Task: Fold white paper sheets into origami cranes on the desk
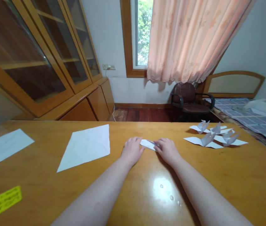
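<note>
Between my two hands lies a small folded piece of white paper (149,144), narrow and layered, on the wooden table. My left hand (132,150) has its fingers closed on the paper's left end. At the other end, my right hand (168,150) pinches the paper between thumb and fingers. To the right stand several folded paper cranes (207,139) with raised wings, grouped close together. Left of my left hand is a flat white sheet of paper (88,146), and another white sheet (7,147) lies at the far left.
A yellow label with dark writing (1,204) is on the table (133,201) at the lower left. Beyond the table's far edge are a glass-fronted cabinet (50,78), a brown armchair (186,97) and a bed (248,110). A pink curtain (189,37) partly covers the window.
</note>
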`<state>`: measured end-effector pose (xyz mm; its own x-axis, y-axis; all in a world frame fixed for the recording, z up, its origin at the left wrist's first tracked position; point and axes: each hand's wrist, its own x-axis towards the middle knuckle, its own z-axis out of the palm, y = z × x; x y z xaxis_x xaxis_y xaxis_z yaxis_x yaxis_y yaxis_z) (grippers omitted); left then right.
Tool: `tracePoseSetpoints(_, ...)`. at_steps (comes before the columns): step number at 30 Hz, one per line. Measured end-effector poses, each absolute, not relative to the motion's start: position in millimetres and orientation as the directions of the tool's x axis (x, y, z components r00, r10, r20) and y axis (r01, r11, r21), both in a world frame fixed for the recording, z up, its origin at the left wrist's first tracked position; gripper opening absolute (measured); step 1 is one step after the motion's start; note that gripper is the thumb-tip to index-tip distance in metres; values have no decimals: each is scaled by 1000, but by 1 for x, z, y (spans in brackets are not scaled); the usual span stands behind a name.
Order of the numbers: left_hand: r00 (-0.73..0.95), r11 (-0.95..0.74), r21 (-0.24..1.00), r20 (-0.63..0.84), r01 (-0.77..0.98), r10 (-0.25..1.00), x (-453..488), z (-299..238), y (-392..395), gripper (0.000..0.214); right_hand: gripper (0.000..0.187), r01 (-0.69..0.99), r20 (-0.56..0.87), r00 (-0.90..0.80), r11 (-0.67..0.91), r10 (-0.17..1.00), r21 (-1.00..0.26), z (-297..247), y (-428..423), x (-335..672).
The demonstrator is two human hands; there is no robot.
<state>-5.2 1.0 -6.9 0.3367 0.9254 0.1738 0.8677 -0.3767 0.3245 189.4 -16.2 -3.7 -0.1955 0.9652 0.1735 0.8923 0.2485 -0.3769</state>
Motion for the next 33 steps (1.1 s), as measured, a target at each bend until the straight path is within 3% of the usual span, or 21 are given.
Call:
tracePoseSetpoints(6,486,-522,359,193,773,852,-3,-11,2,35,9,856,183,-234,292,955,-426,-8,-14,189)
tracePoseSetpoints(12,638,-637,429,165,640,752,-2,-7,0,26,16,831,200,-214,286,956,-476,-11,-13,190)
tracePoseSetpoints(15,638,-645,407,174,647,750,-2,-4,1,24,26,813,214,-191,277,958,-512,-11,-14,189)
tracePoseSetpoints(18,651,-667,368,187,648,735,-3,-1,1,21,13,810,203,-231,304,951,-501,-10,-15,188)
tracePoseSetpoints(24,697,-713,275,173,645,696,-3,3,-1,24,13,806,234,-261,345,936,-482,-13,-14,189)
tracePoseSetpoints(33,710,-729,244,177,639,682,-2,4,-4,24,13,778,239,-306,387,922,-495,-13,-15,187)
